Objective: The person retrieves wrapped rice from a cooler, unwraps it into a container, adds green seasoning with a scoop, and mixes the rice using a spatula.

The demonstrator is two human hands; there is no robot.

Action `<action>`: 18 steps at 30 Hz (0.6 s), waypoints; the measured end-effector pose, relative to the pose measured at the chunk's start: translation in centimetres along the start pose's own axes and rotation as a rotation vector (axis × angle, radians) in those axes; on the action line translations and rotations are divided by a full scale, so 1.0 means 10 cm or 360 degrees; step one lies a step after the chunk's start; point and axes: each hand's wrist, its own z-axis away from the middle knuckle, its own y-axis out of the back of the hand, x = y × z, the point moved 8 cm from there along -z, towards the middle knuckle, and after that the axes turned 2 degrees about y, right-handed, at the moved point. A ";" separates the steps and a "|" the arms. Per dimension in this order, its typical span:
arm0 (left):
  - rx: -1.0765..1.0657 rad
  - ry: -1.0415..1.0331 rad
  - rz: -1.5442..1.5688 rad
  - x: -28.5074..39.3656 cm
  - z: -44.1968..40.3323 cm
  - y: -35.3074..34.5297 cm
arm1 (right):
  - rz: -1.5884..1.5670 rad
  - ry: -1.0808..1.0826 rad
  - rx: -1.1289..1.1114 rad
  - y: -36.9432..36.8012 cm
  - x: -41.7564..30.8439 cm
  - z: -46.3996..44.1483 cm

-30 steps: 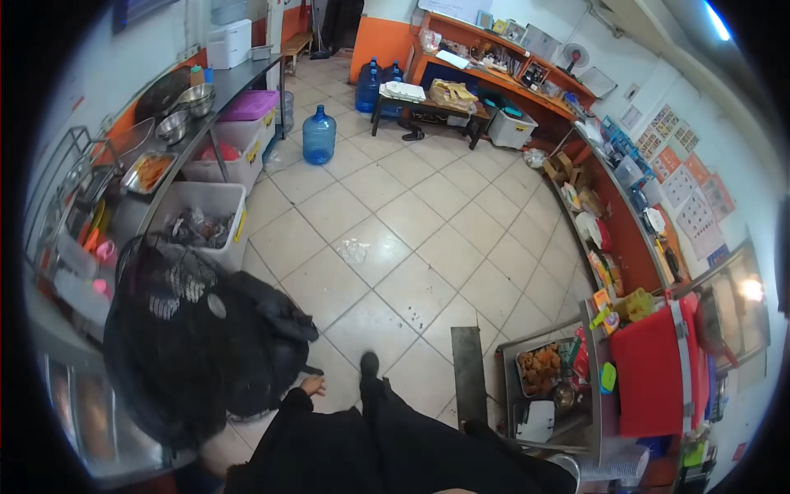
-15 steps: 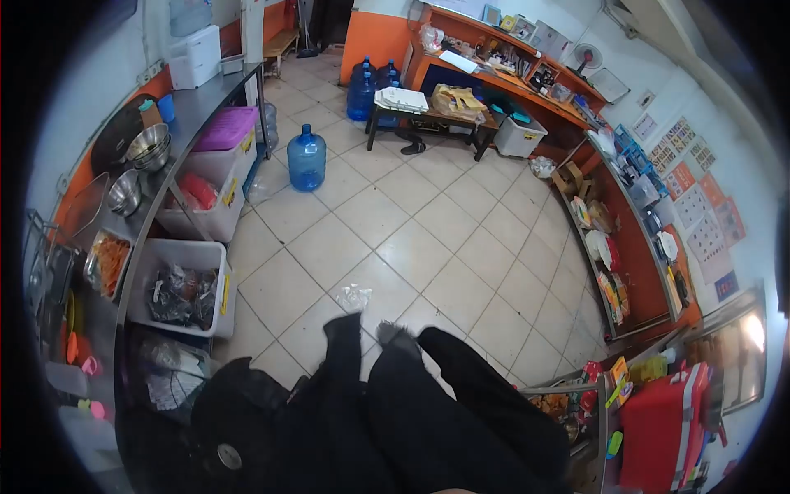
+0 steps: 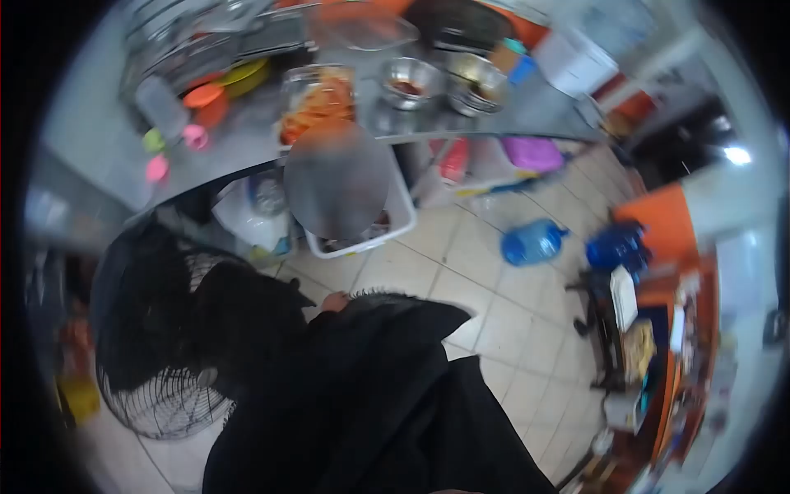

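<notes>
Part of my left hand (image 3: 333, 303) shows at the end of a black sleeve, blurred, its fingers too unclear to read. Nothing can be made out in it. A black caged floor fan (image 3: 169, 412) stands to the left, partly covered by dark shapes. Beyond the hand, under the metal counter, is a white bin (image 3: 403, 222); a blurred grey round patch hides much of it. My right hand does not show. Black clothing fills the lower middle.
On the metal counter (image 3: 239, 136) are a tray of orange food (image 3: 325, 99), metal bowls (image 3: 409, 82) and an orange bowl (image 3: 207, 103). A blue water bottle (image 3: 532, 242) is on the tiled floor, with a bench (image 3: 605, 337) at the right.
The view has swung left, bringing the counter to the top and the water bottle to the right. The fan cage and part of my left hand are back in sight.
</notes>
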 end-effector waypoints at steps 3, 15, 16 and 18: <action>0.0120 0.0213 0.0105 0.13 -0.11 0.23 | 0.0175 -0.0006 -0.0116 0.33 -0.02 -0.45; 0.0716 0.1381 0.0390 -0.37 1.55 -0.21 | 0.1542 0.0786 -0.0200 2.27 -2.76 -2.85; 0.0797 0.1490 0.0454 -0.30 1.68 -0.33 | 0.1672 0.0868 -0.0182 2.28 -3.12 -2.97; 0.0960 0.1696 0.0565 -0.23 1.86 -0.56 | 0.1838 0.1048 -0.0168 2.11 -3.87 -3.08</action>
